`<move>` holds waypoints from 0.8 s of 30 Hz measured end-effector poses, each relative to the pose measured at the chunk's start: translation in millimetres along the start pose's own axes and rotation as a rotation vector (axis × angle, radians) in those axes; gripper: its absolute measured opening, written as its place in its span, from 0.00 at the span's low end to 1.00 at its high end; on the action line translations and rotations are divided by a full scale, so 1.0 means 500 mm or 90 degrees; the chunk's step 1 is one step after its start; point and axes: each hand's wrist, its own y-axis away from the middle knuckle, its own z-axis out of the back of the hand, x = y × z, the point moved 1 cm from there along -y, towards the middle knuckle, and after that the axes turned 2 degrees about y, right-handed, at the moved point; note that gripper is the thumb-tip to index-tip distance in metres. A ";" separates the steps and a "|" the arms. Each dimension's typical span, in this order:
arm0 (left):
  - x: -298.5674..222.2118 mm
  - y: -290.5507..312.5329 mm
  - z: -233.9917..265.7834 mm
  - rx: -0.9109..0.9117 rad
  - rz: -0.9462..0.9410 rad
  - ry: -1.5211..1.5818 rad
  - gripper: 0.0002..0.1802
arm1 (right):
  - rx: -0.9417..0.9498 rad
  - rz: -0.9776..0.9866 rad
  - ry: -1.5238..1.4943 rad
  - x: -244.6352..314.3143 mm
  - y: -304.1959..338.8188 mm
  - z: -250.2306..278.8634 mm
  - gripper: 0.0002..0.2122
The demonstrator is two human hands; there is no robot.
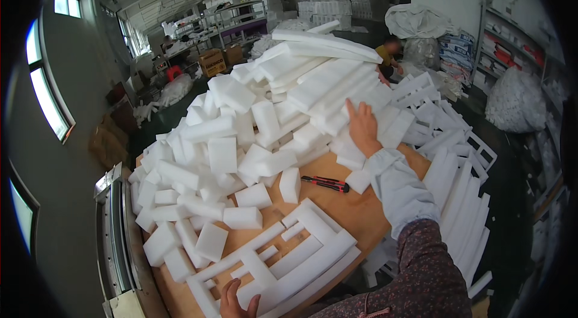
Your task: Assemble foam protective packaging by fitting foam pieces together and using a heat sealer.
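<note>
Near the table's front edge lies a white foam frame (265, 279) with bars and slots. My left hand (238, 303) is at its near left part, thumb and fingers apart, holding nothing I can see. My right hand (363, 129) reaches far forward, fingers stretched out, over the right side of a heap of white foam strips (328, 92). Whether its fingertips touch the foam I cannot tell. Left of it, many white foam blocks (223, 155) are piled loosely. A red and black utility knife (325, 183) rests on the brown tabletop (367, 212) between the heap and the frame.
A metal rail (116, 233) runs along the table's left side. More foam frames (475, 149) and long foam strips (460, 209) are stacked at the right. Beyond the heap a person (388, 56) sits low. Bagged goods (516, 101) and shelves (506, 35) stand far right.
</note>
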 end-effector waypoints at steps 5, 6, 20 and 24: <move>0.035 -0.011 0.024 -0.040 -0.008 -0.063 0.31 | -0.197 -0.039 0.023 -0.036 -0.091 0.275 0.31; 0.044 -0.015 0.027 -0.042 0.001 -0.029 0.26 | -0.241 -0.026 -0.027 -0.039 -0.098 0.336 0.32; 0.207 -0.153 0.448 -0.417 -0.021 -0.375 0.47 | 0.095 0.297 -0.862 0.366 0.007 0.493 0.18; 0.330 -0.108 0.613 -0.394 0.106 -0.564 0.48 | 0.244 0.322 -0.964 0.485 0.026 0.465 0.18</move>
